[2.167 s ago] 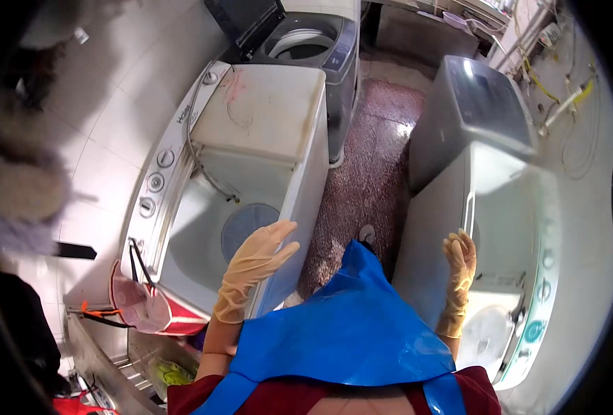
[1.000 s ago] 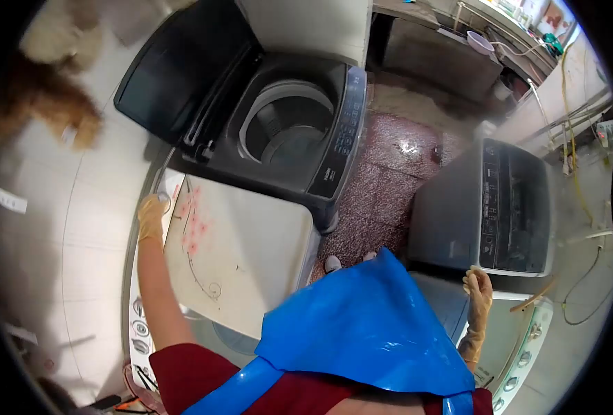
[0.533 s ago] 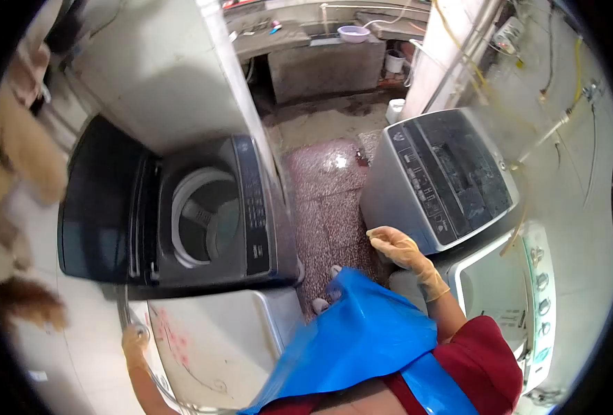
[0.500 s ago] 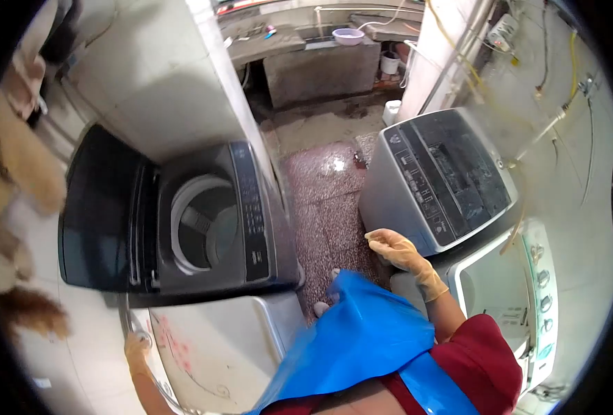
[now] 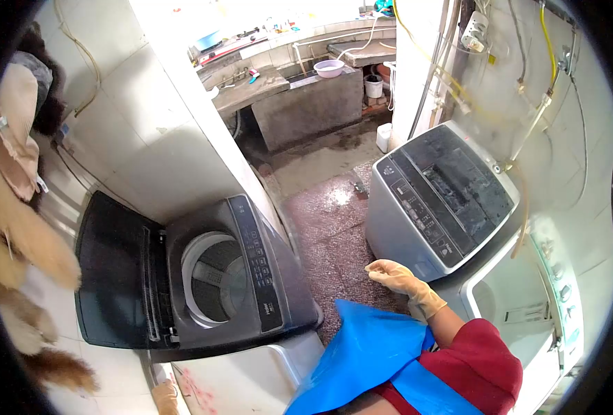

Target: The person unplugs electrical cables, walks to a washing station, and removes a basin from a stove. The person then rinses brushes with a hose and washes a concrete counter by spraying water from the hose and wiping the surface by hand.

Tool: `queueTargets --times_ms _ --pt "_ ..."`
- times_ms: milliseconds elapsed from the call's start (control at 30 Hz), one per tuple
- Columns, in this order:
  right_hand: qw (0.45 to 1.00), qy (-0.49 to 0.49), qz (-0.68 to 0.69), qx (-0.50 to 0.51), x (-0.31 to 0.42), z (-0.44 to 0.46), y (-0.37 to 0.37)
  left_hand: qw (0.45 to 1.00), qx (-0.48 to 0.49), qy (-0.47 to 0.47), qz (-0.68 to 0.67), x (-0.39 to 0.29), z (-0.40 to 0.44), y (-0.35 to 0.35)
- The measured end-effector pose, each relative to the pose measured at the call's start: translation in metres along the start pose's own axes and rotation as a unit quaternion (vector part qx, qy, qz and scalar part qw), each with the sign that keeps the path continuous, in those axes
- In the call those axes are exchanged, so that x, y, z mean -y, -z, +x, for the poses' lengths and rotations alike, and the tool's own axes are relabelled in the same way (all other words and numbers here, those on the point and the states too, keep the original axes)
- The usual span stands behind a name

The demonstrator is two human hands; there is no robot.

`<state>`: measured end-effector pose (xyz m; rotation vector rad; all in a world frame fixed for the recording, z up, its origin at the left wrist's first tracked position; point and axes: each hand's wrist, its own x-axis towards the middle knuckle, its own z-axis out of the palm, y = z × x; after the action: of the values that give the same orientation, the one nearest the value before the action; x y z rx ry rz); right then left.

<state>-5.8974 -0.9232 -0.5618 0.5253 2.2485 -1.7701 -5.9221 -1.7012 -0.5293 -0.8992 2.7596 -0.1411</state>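
Observation:
My right hand (image 5: 402, 282), in a cream rubber glove, hangs in mid-air in front of the grey washing machine (image 5: 406, 228) with the closed dark lid. Its fingers are loosely stretched out and hold nothing visible. At the lower left, my gloved left hand (image 5: 164, 399) is by the edge of a white washing machine (image 5: 244, 377) with a red pattern on its top. Most of that hand is cut off at the edge of the view, so its fingers cannot be made out. Beyond it stands a dark washing machine (image 5: 279, 277), lid raised, with a visible drum (image 5: 216, 280).
Fluffy plush items (image 5: 33, 228) hang at the left. To the right sits an open white twin-tub washer (image 5: 565, 304) with knobs. A wet speckled floor (image 5: 327, 235) leads to a concrete sink (image 5: 306, 107) with a purple basin (image 5: 329, 68). Hoses and a power strip (image 5: 475, 31) hang on the right wall.
My view has tilted upward, so the washers sit lower in the picture and more of the sink shows. My left hand has slid mostly out of the bottom edge. My right hand stays raised.

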Motion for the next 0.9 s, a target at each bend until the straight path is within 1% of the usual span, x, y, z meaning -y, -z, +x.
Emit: queueTargets --times_ms 33,100,167,233,267,300,367,400,500,567,633,667,700,767,800,833,867,900 --pt "1.0 0.001 0.003 0.0 -0.003 0.004 -0.004 1.0 0.001 -0.001 0.0 0.0 0.001 -0.001" --pt "0.998 0.038 0.035 0.031 -0.011 0.009 -0.013 1.0 0.004 -0.004 0.002 -0.005 0.004 -0.002" --pt "0.999 0.026 0.019 0.041 -0.011 0.013 -0.019 1.0 0.006 -0.007 0.002 -0.014 0.006 -0.004" --pt "0.997 0.006 0.004 0.074 -0.002 0.013 -0.026 1.0 0.009 -0.01 0.002 -0.029 0.01 -0.003" --pt "0.996 -0.012 0.038 0.085 0.003 0.012 -0.029 1.0 0.007 -0.007 0.003 -0.037 0.012 0.0" --pt "0.996 -0.017 0.041 0.083 0.006 0.015 -0.03 1.0 0.009 -0.008 0.005 -0.045 0.013 0.003" --pt "0.996 0.018 0.038 0.085 0.011 0.026 -0.028 1.0 0.013 -0.008 0.008 -0.063 0.016 0.008" --pt "0.995 0.008 0.018 0.102 0.013 0.034 -0.022 1.0 0.015 -0.009 0.01 -0.072 0.017 0.011" --pt "0.995 0.013 -0.005 0.102 0.005 0.076 -0.009 1.0 0.018 -0.004 0.014 -0.107 0.025 0.021" --pt "0.996 0.024 0.003 0.091 0.014 0.106 0.009 1.0 0.023 -0.001 0.017 -0.141 0.032 0.028" --pt "0.996 0.003 -0.02 0.089 0.021 0.134 0.035 0.999 0.04 0.005 0.022 -0.182 0.033 0.035" --pt "0.996 0.004 -0.006 0.093 0.027 0.15 0.051 0.998 0.054 0.009 0.025 -0.206 0.033 0.04" --pt "0.996 -0.004 0.016 0.092 0.033 0.167 0.067 0.996 0.077 0.011 0.032 -0.229 0.033 0.044" --pt "0.996 -0.015 0.001 0.083 0.053 0.206 0.102 0.989 0.133 0.01 0.061 -0.273 0.036 0.058" --pt "0.995 -0.015 -0.007 0.094 0.063 0.225 0.118 0.979 0.182 -0.006 0.089 -0.294 0.041 0.067" --pt "0.998 0.012 0.008 0.064 0.074 0.245 0.133 0.972 0.222 -0.036 0.069 -0.32 0.044 0.073" --pt "0.998 0.037 0.026 0.034 0.087 0.267 0.148 0.963 0.262 -0.055 0.02 -0.366 0.037 0.096" --pt "0.997 0.063 0.045 0.004 0.098 0.287 0.16 0.94 0.265 -0.049 -0.211 -0.413 0.021 0.116"
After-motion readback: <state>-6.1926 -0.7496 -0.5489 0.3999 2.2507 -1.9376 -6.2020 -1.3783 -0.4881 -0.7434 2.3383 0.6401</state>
